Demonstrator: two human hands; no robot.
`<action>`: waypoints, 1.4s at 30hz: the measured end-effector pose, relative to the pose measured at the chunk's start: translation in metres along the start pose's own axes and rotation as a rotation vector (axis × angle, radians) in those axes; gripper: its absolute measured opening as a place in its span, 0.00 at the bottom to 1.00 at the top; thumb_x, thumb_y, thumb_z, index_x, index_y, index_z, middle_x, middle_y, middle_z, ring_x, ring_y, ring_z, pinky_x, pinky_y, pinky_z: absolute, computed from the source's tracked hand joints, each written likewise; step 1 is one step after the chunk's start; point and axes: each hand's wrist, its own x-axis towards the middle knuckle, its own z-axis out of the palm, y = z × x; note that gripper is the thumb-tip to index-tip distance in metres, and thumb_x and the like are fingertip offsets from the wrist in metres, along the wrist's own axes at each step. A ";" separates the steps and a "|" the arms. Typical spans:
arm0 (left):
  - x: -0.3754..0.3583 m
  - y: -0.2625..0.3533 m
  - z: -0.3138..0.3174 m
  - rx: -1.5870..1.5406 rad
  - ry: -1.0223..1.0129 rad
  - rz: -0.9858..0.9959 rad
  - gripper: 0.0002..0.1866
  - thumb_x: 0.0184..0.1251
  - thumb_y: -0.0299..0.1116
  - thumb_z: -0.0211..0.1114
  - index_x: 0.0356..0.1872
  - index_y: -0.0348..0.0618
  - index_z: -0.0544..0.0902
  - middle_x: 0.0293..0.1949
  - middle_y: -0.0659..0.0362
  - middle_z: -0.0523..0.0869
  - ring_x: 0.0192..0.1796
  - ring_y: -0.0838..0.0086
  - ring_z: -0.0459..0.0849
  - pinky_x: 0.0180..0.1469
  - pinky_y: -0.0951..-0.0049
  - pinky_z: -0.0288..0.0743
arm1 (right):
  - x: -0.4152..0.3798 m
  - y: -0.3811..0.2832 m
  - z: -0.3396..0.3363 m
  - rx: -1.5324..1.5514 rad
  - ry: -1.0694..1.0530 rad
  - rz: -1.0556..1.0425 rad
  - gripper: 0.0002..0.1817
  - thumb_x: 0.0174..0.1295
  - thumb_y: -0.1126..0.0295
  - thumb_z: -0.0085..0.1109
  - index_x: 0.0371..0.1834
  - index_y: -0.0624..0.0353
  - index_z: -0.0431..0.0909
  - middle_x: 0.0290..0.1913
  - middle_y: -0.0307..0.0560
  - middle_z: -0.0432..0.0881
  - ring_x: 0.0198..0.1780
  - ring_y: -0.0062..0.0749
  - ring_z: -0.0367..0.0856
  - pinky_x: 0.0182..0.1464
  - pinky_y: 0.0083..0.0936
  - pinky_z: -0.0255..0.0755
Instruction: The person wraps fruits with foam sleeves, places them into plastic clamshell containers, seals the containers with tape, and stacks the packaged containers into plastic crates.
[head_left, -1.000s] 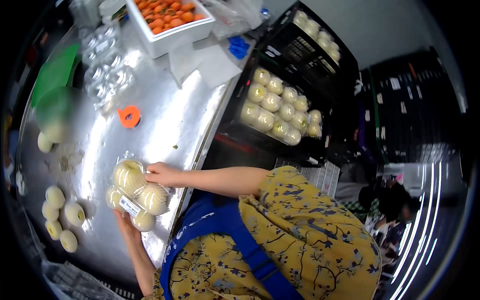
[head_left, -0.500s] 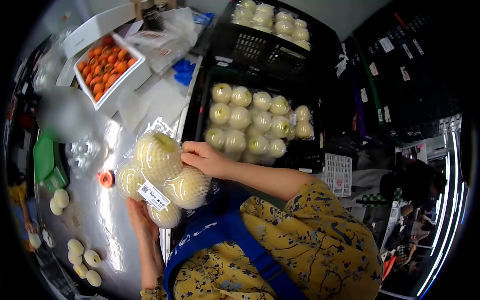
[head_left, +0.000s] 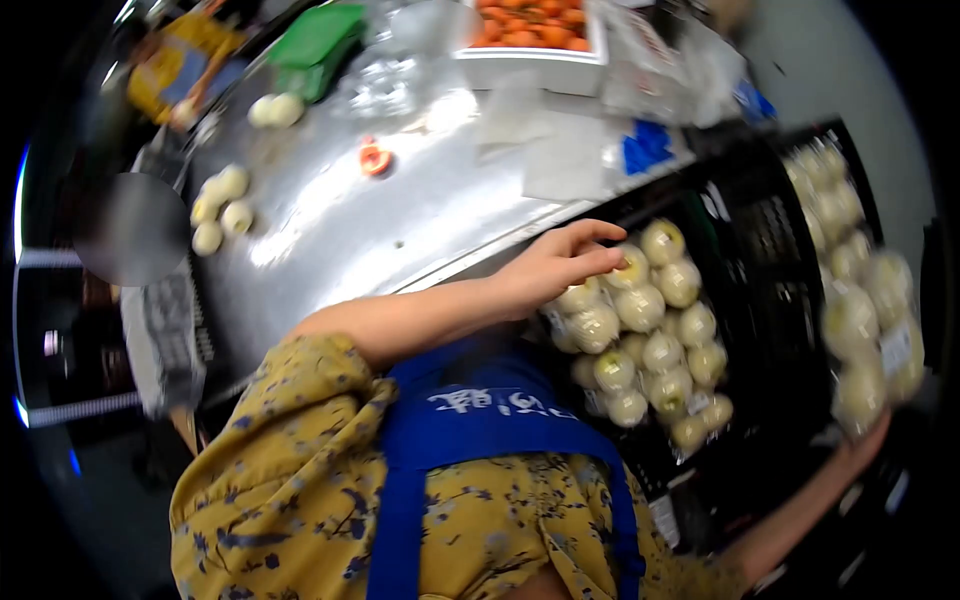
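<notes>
My right hand (head_left: 872, 432), at the far right, grips the lower end of a clear bag of pale fruit in foam nets (head_left: 852, 318) with a white label. The bag is held up and overlaps the rear crate in this view; motion smears it a little. My left hand (head_left: 565, 262) is empty, its fingers stretched out and thumb apart, over the near corner of a black crate (head_left: 745, 415). Inside that crate lie several clear packs of the same round, pale fruit (head_left: 640, 308).
Another black crate (head_left: 868, 165) with packs of pale fruit stands beyond. A steel table (head_left: 330, 225) carries loose pale fruit (head_left: 222, 205), an orange tape roll (head_left: 374, 158), a green basket (head_left: 315, 45) and a white box (head_left: 535, 75) of orange fruit. A person (head_left: 185, 65) works across the table.
The view has swung toward the crates. The bag, held in both hands over the table's edge before, has moved right in my right hand alone; my left hand has let go.
</notes>
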 end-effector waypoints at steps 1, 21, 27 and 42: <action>-0.005 -0.001 -0.006 -0.004 0.052 -0.012 0.27 0.67 0.49 0.56 0.62 0.46 0.67 0.52 0.57 0.80 0.55 0.75 0.73 0.55 0.75 0.64 | 0.056 -0.003 -0.058 -0.066 -0.008 -0.018 0.26 0.68 0.62 0.45 0.63 0.69 0.64 0.61 0.60 0.70 0.60 0.47 0.72 0.61 0.39 0.67; -0.103 0.004 -0.098 0.246 0.653 -0.303 0.20 0.69 0.49 0.54 0.54 0.50 0.74 0.44 0.62 0.84 0.49 0.75 0.78 0.52 0.66 0.65 | 0.262 0.089 -0.121 -1.388 0.472 0.006 0.21 0.50 0.61 0.50 0.44 0.62 0.80 0.49 0.62 0.79 0.53 0.56 0.76 0.55 0.40 0.68; -0.108 0.004 -0.079 0.294 0.724 -0.380 0.18 0.67 0.48 0.56 0.52 0.52 0.75 0.43 0.63 0.84 0.48 0.77 0.78 0.51 0.68 0.64 | 0.271 0.100 -0.117 -1.465 0.320 0.050 0.23 0.56 0.61 0.46 0.49 0.66 0.78 0.55 0.65 0.74 0.58 0.57 0.73 0.59 0.42 0.66; -0.107 -0.002 -0.065 0.341 0.718 -0.439 0.17 0.66 0.43 0.58 0.52 0.48 0.75 0.44 0.62 0.84 0.50 0.76 0.78 0.53 0.68 0.63 | 0.282 0.102 -0.129 -1.424 0.266 -0.009 0.15 0.51 0.66 0.53 0.36 0.68 0.79 0.43 0.64 0.81 0.48 0.53 0.79 0.50 0.38 0.71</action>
